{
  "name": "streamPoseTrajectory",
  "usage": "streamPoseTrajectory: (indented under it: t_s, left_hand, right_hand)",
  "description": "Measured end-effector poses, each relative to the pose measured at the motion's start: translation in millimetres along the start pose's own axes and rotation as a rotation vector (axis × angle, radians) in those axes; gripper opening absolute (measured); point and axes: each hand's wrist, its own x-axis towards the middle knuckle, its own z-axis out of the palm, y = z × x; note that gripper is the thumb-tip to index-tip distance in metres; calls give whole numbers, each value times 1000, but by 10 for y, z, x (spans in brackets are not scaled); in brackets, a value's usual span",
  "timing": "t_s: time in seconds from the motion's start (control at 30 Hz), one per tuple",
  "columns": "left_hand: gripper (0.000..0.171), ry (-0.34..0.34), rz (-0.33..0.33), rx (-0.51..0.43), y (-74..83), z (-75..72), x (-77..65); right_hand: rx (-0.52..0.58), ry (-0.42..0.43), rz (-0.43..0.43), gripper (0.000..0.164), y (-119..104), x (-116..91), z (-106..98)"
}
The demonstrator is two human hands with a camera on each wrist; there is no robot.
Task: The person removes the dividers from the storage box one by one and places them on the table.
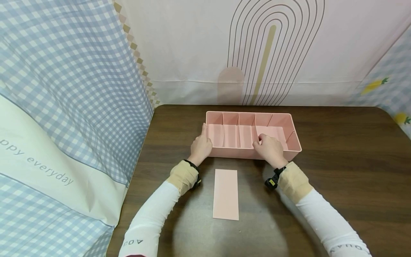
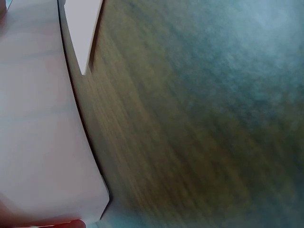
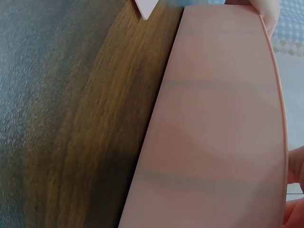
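Dark wood-grain table, with a pale arch-print backdrop behind and blue-checked cloth at left. Pink box sits toward the table's far edge: long, rectangular, smooth, plastic-looking, thin rim, rounded corners. Thin crosswise dividers make narrow bays on the left and one wider bay on the right. Left hand is clamped on the box's left front corner, index finger laid along the end. Right hand reaches over the front wall, fingertips together, pinching the front end of the third divider. Flat pink panel, rectangular, lies on the table in front, apart from the box. Only the head view shows the bays; wrist views show faint darker bands across the outer front wall and wood streaks up close.
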Motion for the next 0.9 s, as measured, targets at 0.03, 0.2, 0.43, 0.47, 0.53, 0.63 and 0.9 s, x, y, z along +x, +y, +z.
streamPoseTrajectory:
  t_s: [0.03,0.2,0.43,0.47,0.53,0.63,0.9]
  left_hand:
    - [60,0,-1,1,-1,1,1]
    - [60,-2,-2,-2,-3,5,4]
    - [59,0,3,-7,-2,5,0]
    - [59,0,4,-8,-2,4,0]
    - [59,1,4,-8,-1,0,-1]
    - [59,2,2,-5,3,-6,-3]
    - [59,0,-2,1,2,-3,-3]
  right_hand:
    - [-2,2,1,22,1,1,4]
    - [-11,15,2,22,1,4,18]
    - [-16,32,3,25,-5,5,24]
    - [-17,32,3,25,-4,4,24]
    - [-16,32,5,26,-5,4,24]
    - [-13,28,5,27,-6,1,24]
    - [-14,15,10,28,1,12,29]
